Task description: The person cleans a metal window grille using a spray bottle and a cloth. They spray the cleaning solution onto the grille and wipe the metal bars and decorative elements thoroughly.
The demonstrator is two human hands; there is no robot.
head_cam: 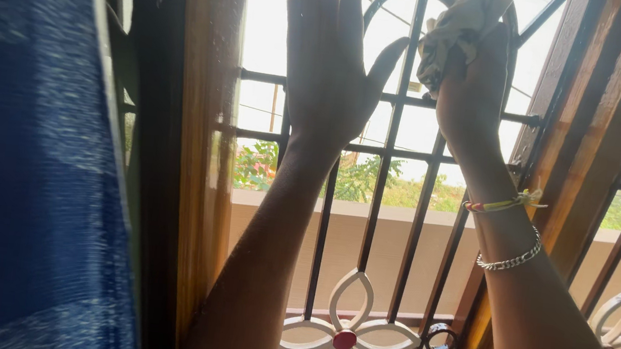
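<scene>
Right hand point(472, 99) bunches patterned cloth point(456, 28) against window grille point(407, 131) — wad above knuckles, pressed to bar. Left hand point(333, 69) spread flat just beside it, apparently bracing. Wooden frame point(601, 113) beyond grip.

The left hand point(334, 61) lies flat and open-fingered against the dark metal window grille point(382, 228), which has a white petal ornament with a red centre point(344, 338). The right hand point(474, 92) presses a crumpled pale cloth point(456, 28) to an upper bar, beside the brown wooden window frame point(582, 149). A blue patterned curtain point(27, 168) hangs at the left.
</scene>
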